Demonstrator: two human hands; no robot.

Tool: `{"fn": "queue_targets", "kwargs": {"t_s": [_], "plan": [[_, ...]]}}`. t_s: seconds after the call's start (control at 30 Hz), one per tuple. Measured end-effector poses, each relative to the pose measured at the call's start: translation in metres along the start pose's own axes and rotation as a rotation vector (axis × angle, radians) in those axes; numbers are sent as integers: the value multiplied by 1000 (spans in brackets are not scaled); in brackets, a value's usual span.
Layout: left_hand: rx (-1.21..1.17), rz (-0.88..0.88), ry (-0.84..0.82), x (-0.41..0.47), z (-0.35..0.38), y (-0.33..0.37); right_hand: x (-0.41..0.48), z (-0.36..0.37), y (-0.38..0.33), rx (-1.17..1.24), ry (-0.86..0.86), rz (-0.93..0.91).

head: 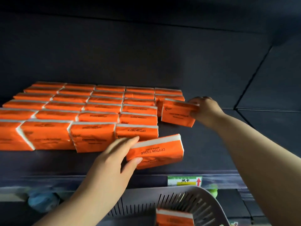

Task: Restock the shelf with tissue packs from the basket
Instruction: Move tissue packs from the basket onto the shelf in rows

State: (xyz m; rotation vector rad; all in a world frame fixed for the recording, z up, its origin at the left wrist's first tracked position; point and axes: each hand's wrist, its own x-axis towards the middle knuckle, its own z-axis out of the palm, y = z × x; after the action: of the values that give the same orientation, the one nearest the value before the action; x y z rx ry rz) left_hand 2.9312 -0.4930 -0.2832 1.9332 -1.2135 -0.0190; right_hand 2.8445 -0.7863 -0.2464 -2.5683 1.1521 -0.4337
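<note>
Nearest lay the grey slatted basket (203, 203), below the left wrist, with one orange basket pack (175, 216) showing at the bottom edge of view. Just past its rim a green-and-white label (184, 181) with a red arrow sat on the front lip of the dark shelf (211, 144), under and to the right of the left hand (114, 159). Left of that forearm, a blue thing (42, 199) sat under the lip, too blurred to name.

The left hand gripped the left pack (156, 151) by its left end, fingers over the top and thumb on the near face. That pack was tilted over the front of the shelf, its "COTTON TISSUE" print upside down; whether it touched the shelf could not be told. It was just right of the front row's last pack.

Farther in, the right hand (205, 110) gripped the right pack (178, 114) by its right end — thumb on the front face, fingers curled behind. This pack stood on its long edge, just in front of a few packs at the back.

Left of that hand the stock (97, 108) stood on edge in tight rows — orange with white tops — reaching to the left edge of view.
</note>
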Motion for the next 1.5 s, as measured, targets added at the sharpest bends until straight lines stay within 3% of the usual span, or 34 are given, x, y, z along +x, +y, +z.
{"fn": "queue_targets", "kwargs": {"t_s": [0.63, 1.0, 1.23, 1.5], "plan": [[-13, 59, 44, 3, -5, 1, 27, 36, -7, 91, 83, 69], [46, 111, 39, 9, -6, 14, 18, 25, -5, 70, 48, 10], [126, 194, 48, 47, -4, 35, 13, 9, -3, 69, 34, -33], [220, 79, -62, 119, 12, 64, 6, -18, 18, -7, 94, -46]]}}
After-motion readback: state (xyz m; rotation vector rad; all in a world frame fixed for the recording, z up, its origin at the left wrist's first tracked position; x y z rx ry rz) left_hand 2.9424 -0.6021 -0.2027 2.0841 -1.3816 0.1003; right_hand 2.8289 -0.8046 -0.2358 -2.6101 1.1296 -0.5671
